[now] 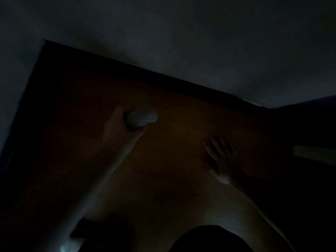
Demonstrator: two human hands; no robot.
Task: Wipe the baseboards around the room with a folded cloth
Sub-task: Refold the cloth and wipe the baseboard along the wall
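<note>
Dimly lit corner: my left hand (123, 128) grips the cloth (141, 117), bunched, near the baseboard (181, 80).
Right hand (221, 157): flat, fingers straight, on the floor (172, 179).
Handling: soft, light; I judge gripping the wad's middle best.

You have no text, label, brand, number or sign to read here; the view is too dark for any to show.
</note>
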